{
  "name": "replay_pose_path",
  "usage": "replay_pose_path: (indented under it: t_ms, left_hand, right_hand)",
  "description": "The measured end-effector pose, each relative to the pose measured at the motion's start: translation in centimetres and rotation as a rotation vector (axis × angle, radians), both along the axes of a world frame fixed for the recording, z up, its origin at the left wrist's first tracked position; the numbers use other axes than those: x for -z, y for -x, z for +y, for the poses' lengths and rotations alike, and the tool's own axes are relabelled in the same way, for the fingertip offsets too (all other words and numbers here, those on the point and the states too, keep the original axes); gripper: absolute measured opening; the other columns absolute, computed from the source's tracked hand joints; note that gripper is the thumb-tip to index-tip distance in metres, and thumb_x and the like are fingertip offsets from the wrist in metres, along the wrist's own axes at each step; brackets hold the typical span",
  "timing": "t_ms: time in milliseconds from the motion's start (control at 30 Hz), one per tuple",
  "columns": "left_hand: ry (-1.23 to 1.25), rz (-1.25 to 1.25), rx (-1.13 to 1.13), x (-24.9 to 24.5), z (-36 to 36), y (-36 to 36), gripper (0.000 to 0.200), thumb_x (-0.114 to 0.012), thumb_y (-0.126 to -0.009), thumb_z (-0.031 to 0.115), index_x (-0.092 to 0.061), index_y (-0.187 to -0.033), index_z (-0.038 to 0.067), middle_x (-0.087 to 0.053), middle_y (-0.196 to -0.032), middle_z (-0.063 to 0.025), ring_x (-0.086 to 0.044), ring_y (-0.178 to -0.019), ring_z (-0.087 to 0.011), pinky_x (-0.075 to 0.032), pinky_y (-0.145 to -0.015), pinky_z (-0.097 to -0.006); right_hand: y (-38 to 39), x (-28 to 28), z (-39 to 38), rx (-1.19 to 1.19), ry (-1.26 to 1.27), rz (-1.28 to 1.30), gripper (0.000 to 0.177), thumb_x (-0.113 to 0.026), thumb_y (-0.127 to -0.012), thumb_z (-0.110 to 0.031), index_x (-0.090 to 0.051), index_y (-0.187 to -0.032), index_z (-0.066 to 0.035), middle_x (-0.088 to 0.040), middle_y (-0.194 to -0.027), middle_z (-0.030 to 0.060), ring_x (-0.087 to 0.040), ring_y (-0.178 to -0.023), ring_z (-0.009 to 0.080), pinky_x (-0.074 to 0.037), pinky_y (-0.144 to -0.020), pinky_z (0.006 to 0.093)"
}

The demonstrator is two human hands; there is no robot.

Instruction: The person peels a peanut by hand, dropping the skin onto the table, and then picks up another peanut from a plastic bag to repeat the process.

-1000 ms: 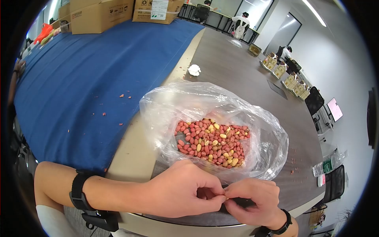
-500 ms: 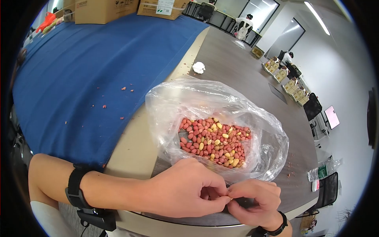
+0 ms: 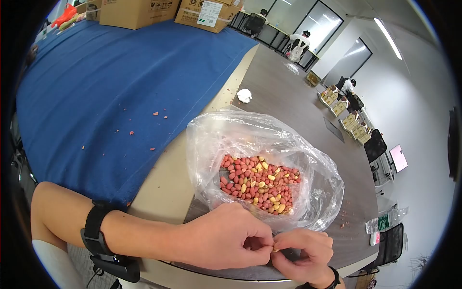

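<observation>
Yellowish piece (image 3: 275,249): I have it pinched, nearly closed, between left hand (image 3: 228,236) and right hand (image 3: 314,253). Both curl inward.

The small piece (image 3: 275,249) pinched between the left hand (image 3: 231,239) and the right hand (image 3: 304,254) is mostly hidden by them; the right wristband (image 3: 335,276) is cut by the bottom edge; the white label (image 3: 210,13) cannot be read.

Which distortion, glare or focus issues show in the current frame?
Head view: wide-angle distortion seems to bow the table edge, with black corners; head view: bright highlights streak the plastic bag, and the ceiling light is blown out; head view: peanuts look fairly sharp.
</observation>
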State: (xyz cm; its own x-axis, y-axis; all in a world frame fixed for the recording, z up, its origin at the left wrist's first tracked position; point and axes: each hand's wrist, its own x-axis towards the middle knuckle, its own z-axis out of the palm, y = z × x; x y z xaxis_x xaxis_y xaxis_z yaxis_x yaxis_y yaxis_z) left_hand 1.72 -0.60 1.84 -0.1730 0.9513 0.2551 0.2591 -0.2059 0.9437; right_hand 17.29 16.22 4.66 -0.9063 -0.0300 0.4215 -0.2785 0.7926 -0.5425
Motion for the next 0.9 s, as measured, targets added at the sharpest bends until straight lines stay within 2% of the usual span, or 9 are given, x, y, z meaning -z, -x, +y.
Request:
replay_pose_path:
  t_ms: [167,367,567,900]
  left_hand:
    - [-0.027,-0.003,-0.028,0.37,0.13,-0.08,0.015,-0.072,-0.09,0.013,-0.074,-0.095,0.0,-0.07,-0.068,-0.0068,-0.064,-0.059,-0.0104,-0.051,-0.057,-0.0262]
    - [-0.046,0.01,-0.034,0.34,0.09,-0.05,0.016,-0.073,-0.09,0.014,-0.075,-0.095,-0.001,-0.071,-0.07,-0.0074,-0.065,-0.059,-0.0113,-0.052,-0.059,-0.0271]
    - [0.033,0.0,0.0,0.05,0.14,0.15,0.014,-0.073,-0.089,0.013,-0.075,-0.095,0.0,-0.07,-0.069,-0.0077,-0.063,-0.059,-0.0097,-0.051,-0.058,-0.0268]
    - [-0.017,-0.03,-0.014,0.44,0.25,-0.1,0.012,-0.075,-0.089,0.01,-0.075,-0.095,0.0,-0.069,-0.067,-0.006,-0.062,-0.056,-0.0079,-0.049,-0.053,-0.025]
  right_hand:
    - [-0.07,0.55,0.0,0.014,0.067,0.015,0.023,-0.074,-0.065,0.01,-0.07,-0.085,0.0,-0.074,-0.077,0.0101,-0.073,-0.069,0.0191,-0.057,-0.065,0.0276]
    - [0.03,0.48,0.0,0.018,0.018,0.03,0.023,-0.074,-0.065,0.01,-0.07,-0.085,0.0,-0.074,-0.078,0.0107,-0.073,-0.069,0.0191,-0.058,-0.066,0.0279]
    - [0.37,0.05,0.19,-0.046,0.017,0.024,0.021,-0.074,-0.066,0.009,-0.07,-0.084,0.0,-0.074,-0.078,0.0108,-0.073,-0.069,0.0195,-0.058,-0.065,0.0274]
    - [0.36,0.11,-0.03,-0.021,-0.034,0.04,0.023,-0.076,-0.064,0.009,-0.07,-0.084,0.0,-0.073,-0.078,0.0099,-0.073,-0.067,0.0198,-0.057,-0.062,0.0268]
